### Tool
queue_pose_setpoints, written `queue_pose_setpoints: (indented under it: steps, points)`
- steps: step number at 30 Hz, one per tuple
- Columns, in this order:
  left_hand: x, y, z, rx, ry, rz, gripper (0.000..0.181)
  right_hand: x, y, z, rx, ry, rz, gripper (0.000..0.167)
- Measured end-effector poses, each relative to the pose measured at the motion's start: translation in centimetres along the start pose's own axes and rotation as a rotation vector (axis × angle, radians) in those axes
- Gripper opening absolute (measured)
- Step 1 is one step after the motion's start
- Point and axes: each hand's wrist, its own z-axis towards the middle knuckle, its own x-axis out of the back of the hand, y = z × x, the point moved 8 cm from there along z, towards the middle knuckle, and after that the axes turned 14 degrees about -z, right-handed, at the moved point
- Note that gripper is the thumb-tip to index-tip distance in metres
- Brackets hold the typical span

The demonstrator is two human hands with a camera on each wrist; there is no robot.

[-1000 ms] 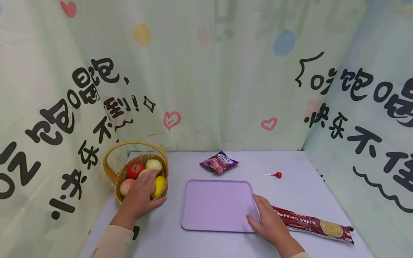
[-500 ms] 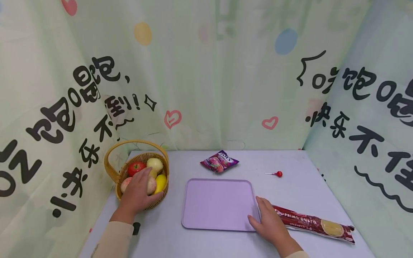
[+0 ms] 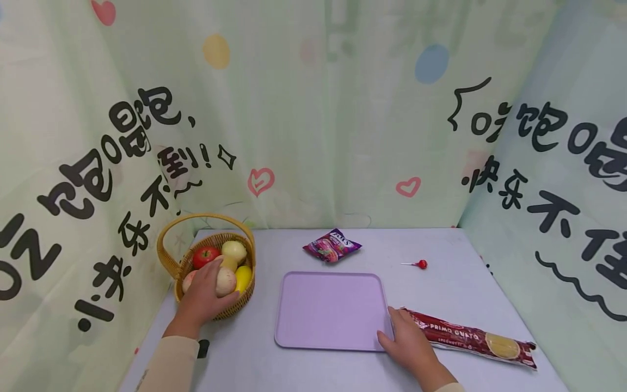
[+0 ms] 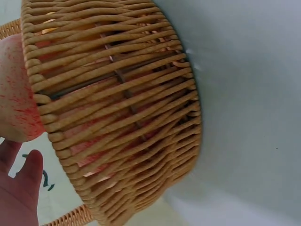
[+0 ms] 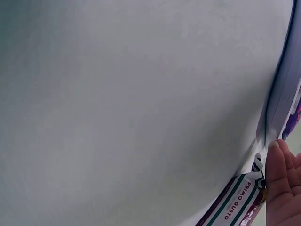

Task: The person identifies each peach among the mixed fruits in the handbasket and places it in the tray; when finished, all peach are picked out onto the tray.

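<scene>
My left hand (image 3: 202, 294) is at the near side of a wicker basket (image 3: 230, 311), beside a pinkish peach (image 3: 226, 282). In the left wrist view the peach (image 4: 16, 94) bulges past the rim, and the thumb (image 4: 30, 176) stands straight, apart from it. The other fingertips are partly hidden. Around the peach lie a tomato (image 3: 206, 256), a pale round one (image 3: 234, 251), a yellow fruit (image 3: 243, 278) and another peach, partly covered by the hand. My right hand (image 3: 410, 340) lies with extended fingers at the right edge of a purple tray (image 3: 333, 311).
A spaghetti packet (image 3: 470, 337) lies right of the right hand, its end close to the fingers. Behind the tray sits a purple snack bag (image 3: 332, 246). A red lollipop (image 3: 421, 264) is at the back right. Printed curtains (image 3: 372, 136) enclose the table (image 3: 254, 365).
My left hand has drawn back toward the lower left, uncovering the peach beneath it. The right hand has slid slightly down along the tray's edge.
</scene>
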Motion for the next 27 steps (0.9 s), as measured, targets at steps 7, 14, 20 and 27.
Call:
queue_pose_setpoints:
  steps: [7, 14, 20, 27]
  points:
    - [-0.3, -1.2, 0.0, 0.01, 0.007, -0.006, 0.098, -0.9, 0.2, -0.1, -0.046, -0.082, -0.027, 0.074]
    - [-0.5, -1.7, -0.1, 0.038, -0.008, -0.011, 0.096, -1.8, 0.2, -0.6, -0.027, -0.073, 0.0, 0.07]
    - [-0.6, -2.0, -0.2, 0.061, -0.017, -0.025, 0.094, -1.9, 0.3, -0.8, -0.035, -0.043, 0.066, 0.07]
    - [-0.5, -2.1, 0.0, 0.061, -0.007, -0.023, 0.086, -1.8, 0.6, -0.7, -0.051, -0.011, 0.123, 0.073]
